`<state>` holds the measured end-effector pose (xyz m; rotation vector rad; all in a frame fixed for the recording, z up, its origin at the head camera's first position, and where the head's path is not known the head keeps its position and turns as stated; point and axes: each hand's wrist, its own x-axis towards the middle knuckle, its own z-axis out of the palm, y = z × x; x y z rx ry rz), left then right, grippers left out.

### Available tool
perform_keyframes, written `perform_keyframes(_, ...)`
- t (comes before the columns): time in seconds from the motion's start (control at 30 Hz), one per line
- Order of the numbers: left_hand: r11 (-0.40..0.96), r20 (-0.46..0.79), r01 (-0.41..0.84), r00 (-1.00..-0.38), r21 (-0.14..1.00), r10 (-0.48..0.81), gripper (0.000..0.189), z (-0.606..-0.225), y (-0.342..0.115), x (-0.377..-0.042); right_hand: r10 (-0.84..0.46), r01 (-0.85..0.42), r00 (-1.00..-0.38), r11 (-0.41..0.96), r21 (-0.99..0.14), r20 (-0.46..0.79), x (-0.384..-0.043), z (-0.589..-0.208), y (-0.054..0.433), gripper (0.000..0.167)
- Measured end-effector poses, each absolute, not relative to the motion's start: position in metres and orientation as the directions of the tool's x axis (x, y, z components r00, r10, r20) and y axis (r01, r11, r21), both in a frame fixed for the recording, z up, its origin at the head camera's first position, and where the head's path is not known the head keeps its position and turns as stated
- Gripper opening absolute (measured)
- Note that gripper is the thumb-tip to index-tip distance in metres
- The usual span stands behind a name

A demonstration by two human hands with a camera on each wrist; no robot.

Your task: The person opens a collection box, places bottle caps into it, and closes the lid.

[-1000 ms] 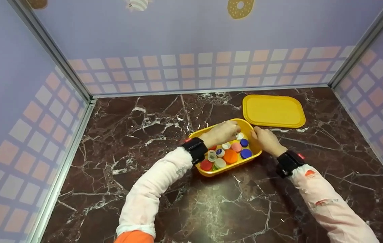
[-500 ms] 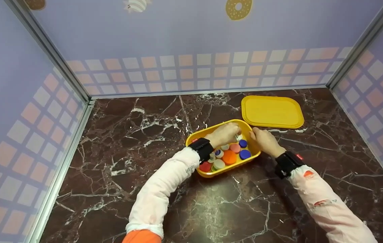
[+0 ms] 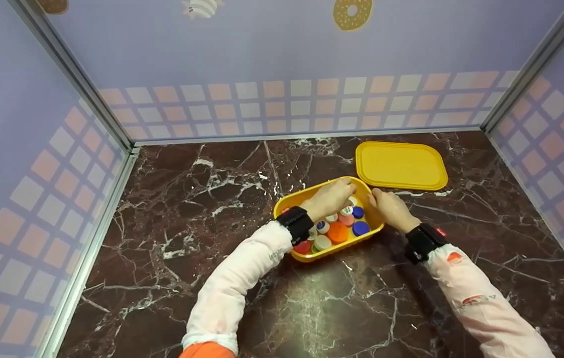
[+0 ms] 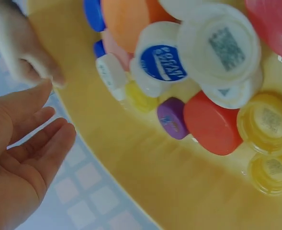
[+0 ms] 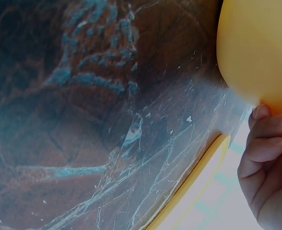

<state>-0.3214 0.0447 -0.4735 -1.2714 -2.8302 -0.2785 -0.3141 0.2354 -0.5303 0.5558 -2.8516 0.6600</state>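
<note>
A yellow plastic box (image 3: 372, 219) holds several bottle caps, among them an orange cap (image 3: 338, 232), a blue cap (image 3: 361, 228) and a white cap (image 3: 346, 210) overlapping a pink one. My left hand (image 3: 329, 200) reaches over the far rim; in the left wrist view its fingers (image 4: 54, 143) are loosely bent with nothing between them. Near it lie a small white cap (image 4: 111, 75), a purple cap (image 4: 173, 118) and a red cap (image 4: 212, 123). My right hand (image 3: 392, 206) grips the box's right end, its fingers (image 5: 265, 148) curled at the wall.
A yellow lid (image 3: 402, 165) lies flat behind and to the right of the box. The dark marbled tabletop (image 3: 187, 209) is bounded by patterned panels (image 3: 282, 107) at the back and on both sides.
My left hand has let go of a white cap, which now shows beside the pink one. The left forearm shifted right, then slightly back. The right hand keeps its grip on the box.
</note>
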Motion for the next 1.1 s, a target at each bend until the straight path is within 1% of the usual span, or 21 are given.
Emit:
perform_keyframes(0.1,0.662,0.132,0.732,-0.68,0.161,0.721,0.015,-0.469,0.038,-0.317,-0.31,-0.378,-0.923,0.838,-0.394,0.226,-0.314,-0.529,0.235,0.021)
perform_keyframes(0.3,0.671,0.208,0.705,-0.709,0.227,0.674,0.014,-0.469,0.017,-0.304,-0.293,-0.354,-0.934,0.839,-0.413,0.206,-0.313,-0.527,0.233,0.022)
perform_keyframes(0.43,0.689,0.209,0.675,-0.737,0.263,0.642,0.014,-0.464,0.0,-0.296,-0.303,-0.364,-0.93,0.838,-0.406,0.208,-0.313,-0.527,0.233,0.021)
perform_keyframes(0.57,0.7,0.231,0.659,-0.752,0.275,0.617,0.013,-0.456,-0.015,-0.293,-0.31,-0.371,-0.927,0.84,-0.395,0.212,-0.313,-0.528,0.233,0.021)
perform_keyframes(0.8,0.758,0.296,0.572,-0.817,0.313,0.494,0.012,-0.452,-0.042,-0.29,-0.316,-0.371,-0.928,0.836,-0.404,0.198,-0.314,-0.528,0.234,0.02)
perform_keyframes(0.97,0.783,0.36,0.508,-0.849,0.359,0.387,0.012,-0.454,-0.055,-0.284,-0.316,-0.37,-0.928,0.834,-0.409,0.195,-0.314,-0.529,0.234,0.02)
perform_keyframes(1.1,0.793,0.399,0.457,-0.868,0.403,0.298,0.014,-0.458,-0.063,-0.278,-0.316,-0.38,-0.924,0.831,-0.406,0.216,-0.313,-0.529,0.234,0.02)
